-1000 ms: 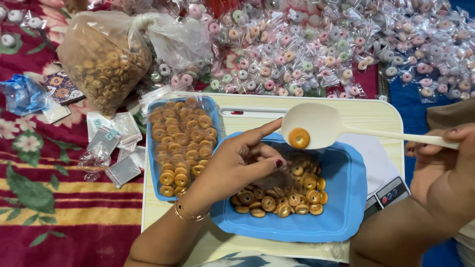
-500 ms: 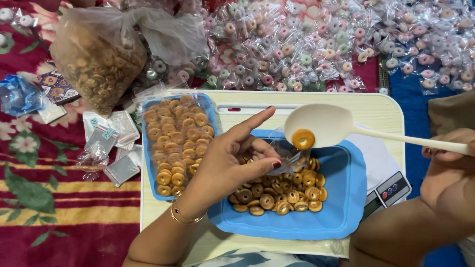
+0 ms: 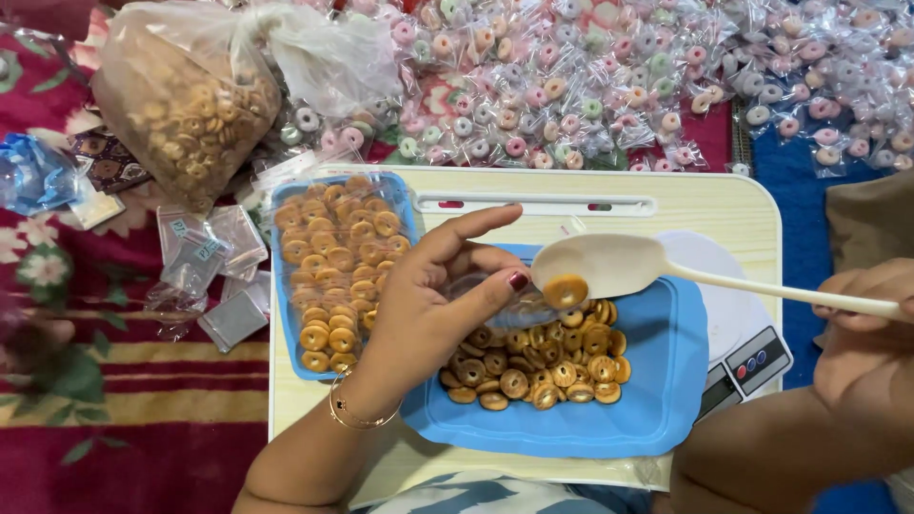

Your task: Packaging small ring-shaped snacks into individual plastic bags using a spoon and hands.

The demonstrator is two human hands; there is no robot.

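My right hand [image 3: 871, 314] grips the long handle of a white plastic spoon [image 3: 609, 265]. One brown ring biscuit [image 3: 565, 290] lies at the spoon's lip. My left hand [image 3: 438, 300] holds a small clear plastic bag [image 3: 522, 312] open at the spoon's tip, forefinger stretched out. Both are above a blue tray [image 3: 666, 381] with several loose ring biscuits [image 3: 543, 366]. A second blue tray [image 3: 286, 366] to the left is full of biscuits in clear bags [image 3: 338, 262].
The trays rest on a small cream folding table [image 3: 724, 205]; a kitchen scale [image 3: 752, 357] sits under the right tray. A big bag of biscuits [image 3: 181, 105] and empty small bags [image 3: 205, 257] lie on the red carpet. Several wrapped coloured rings [image 3: 609, 76] cover the back.
The spoon has dropped and tilted toward my left hand, and the biscuit has slid to its lip at the bag's mouth. My left hand has shifted a little lower.
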